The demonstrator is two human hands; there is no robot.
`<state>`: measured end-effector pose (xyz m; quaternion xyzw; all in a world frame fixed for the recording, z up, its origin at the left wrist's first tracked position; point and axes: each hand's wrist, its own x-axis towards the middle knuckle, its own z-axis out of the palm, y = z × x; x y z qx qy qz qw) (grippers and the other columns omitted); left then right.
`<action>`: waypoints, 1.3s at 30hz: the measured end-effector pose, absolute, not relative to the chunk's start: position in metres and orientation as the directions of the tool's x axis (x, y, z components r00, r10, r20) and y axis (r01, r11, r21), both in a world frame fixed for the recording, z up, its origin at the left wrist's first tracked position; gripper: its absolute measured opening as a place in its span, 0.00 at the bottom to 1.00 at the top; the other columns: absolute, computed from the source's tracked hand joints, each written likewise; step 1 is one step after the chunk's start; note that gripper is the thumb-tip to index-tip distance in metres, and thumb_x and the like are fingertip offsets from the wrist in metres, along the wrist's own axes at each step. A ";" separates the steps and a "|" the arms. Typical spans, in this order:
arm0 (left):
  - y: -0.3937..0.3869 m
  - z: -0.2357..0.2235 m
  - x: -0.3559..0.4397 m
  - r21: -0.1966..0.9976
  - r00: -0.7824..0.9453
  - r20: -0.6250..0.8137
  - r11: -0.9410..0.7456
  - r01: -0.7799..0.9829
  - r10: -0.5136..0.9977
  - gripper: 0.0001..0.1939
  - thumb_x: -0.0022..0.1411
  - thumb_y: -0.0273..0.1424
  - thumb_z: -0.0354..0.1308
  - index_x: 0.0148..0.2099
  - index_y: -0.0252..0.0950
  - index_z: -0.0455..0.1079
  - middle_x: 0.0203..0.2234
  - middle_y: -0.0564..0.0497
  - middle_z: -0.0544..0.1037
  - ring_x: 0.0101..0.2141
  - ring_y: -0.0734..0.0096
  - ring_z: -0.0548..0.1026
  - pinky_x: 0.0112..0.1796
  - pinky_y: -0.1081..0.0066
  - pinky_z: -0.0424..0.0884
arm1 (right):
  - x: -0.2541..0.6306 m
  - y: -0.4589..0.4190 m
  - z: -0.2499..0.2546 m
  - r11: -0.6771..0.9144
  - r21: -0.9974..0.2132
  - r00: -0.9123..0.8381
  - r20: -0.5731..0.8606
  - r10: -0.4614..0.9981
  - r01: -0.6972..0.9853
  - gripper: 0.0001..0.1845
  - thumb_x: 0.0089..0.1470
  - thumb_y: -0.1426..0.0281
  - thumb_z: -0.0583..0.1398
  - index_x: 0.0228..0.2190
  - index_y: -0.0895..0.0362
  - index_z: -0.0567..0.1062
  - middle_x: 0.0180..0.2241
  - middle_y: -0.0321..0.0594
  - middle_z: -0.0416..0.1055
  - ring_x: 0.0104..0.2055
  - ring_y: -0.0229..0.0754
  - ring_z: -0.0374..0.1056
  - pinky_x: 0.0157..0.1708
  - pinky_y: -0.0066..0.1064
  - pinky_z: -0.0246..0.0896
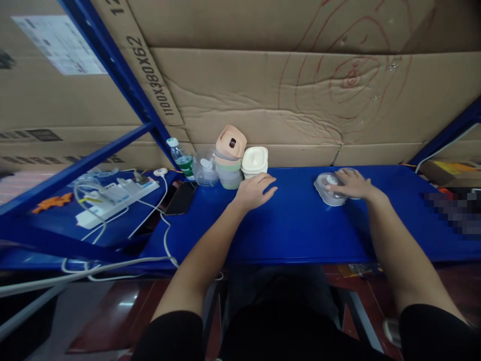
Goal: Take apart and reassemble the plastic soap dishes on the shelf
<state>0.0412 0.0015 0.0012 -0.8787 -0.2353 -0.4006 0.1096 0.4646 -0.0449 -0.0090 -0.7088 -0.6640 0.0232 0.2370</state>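
Note:
My left hand (pixel 256 192) is just in front of a stack of cream square containers (pixel 255 159), its fingers apart and nothing visibly held. Whether its far fingers touch the stack I cannot tell. On the right, my right hand (pixel 352 184) lies with spread fingers over a clear plastic lid (pixel 329 196) with a white middle. Part of a second clear piece shows behind and beside that hand, mostly covered by it. Left of the cream stack stand green and grey containers (pixel 230 176) with a peach container (pixel 231 142) tilted on top. Several round clear lids (pixel 205 169) are stacked beside them.
A water bottle (pixel 184 160) and a dark phone (pixel 181 198) are at the left of the blue shelf (pixel 296 225). A white power strip (pixel 118 200) with tangled cables lies farther left. Cardboard (pixel 240 90) walls the back, and blue posts flank the shelf.

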 end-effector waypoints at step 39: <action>0.003 -0.004 0.034 0.191 0.695 0.630 -0.937 0.294 0.346 0.40 0.63 0.59 0.60 0.67 0.38 0.68 0.59 0.39 0.77 0.59 0.55 0.77 0.57 0.58 0.76 | 0.289 -0.079 0.011 0.635 -0.442 -0.276 0.638 0.719 0.634 0.36 0.50 0.51 0.73 0.57 0.50 0.77 0.56 0.49 0.77 0.57 0.59 0.74 0.54 0.55 0.73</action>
